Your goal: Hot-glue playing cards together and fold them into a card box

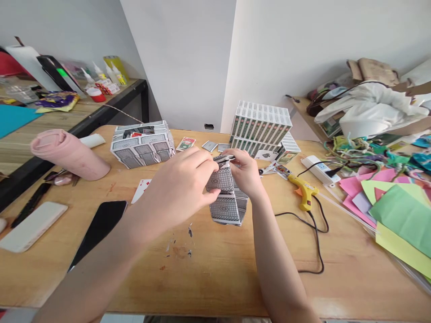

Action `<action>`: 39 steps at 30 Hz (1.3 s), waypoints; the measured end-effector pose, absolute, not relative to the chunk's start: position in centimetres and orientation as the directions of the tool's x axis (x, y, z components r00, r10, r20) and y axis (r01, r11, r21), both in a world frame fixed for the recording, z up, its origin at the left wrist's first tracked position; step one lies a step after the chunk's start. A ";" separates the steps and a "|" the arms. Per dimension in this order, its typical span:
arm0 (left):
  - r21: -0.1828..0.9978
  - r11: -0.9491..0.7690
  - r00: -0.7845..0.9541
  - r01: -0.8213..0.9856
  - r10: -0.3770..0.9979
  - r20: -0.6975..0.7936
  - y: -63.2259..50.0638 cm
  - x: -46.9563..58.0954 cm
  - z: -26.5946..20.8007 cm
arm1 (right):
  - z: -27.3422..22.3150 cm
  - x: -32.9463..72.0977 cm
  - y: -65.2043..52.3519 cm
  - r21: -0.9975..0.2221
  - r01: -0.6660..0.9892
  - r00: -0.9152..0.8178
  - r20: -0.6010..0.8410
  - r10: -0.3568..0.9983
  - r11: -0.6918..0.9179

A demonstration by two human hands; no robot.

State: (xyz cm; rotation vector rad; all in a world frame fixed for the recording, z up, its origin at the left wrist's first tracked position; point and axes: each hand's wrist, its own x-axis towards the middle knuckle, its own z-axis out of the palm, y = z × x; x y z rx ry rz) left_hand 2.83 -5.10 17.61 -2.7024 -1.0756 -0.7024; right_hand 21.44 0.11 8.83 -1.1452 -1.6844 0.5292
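L hand (183,179) & R hand (247,172) grip boxy gray-wht playing-card structure (224,208) over brn wooden tbl (218,278), yel plastic glue gun (305,194) nearby.

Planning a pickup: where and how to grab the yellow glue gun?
The yellow glue gun is probably best taken by its handle, from the near side of the table: it seems to lie flat, handle toward the near edge. Close across the handle, clear of the black cord at its base.
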 end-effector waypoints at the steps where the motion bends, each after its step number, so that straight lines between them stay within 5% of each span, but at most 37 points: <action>1: 0.036 -0.728 0.620 0.685 0.609 0.495 -5.3 2.8 17.5 | 8.7 21.5 0.2 -0.786 0.421 -0.052 0.478 0.877 0.453; 9: 0.086 -0.736 0.583 0.671 0.596 0.553 -5.7 3.1 17.3 | 8.1 21.8 0.6 -0.841 0.347 -0.039 0.429 0.903 0.415; 26: -0.253 -0.628 0.672 0.736 0.634 0.382 -5.8 4.9 19.6 | 9.4 20.8 -0.3 -0.673 0.587 -0.077 0.507 0.859 0.450; 39: -0.154 -0.569 0.576 0.808 0.708 0.409 -5.8 4.5 18.7 | 8.8 20.3 -0.2 -0.621 0.643 -0.104 0.508 0.855 0.447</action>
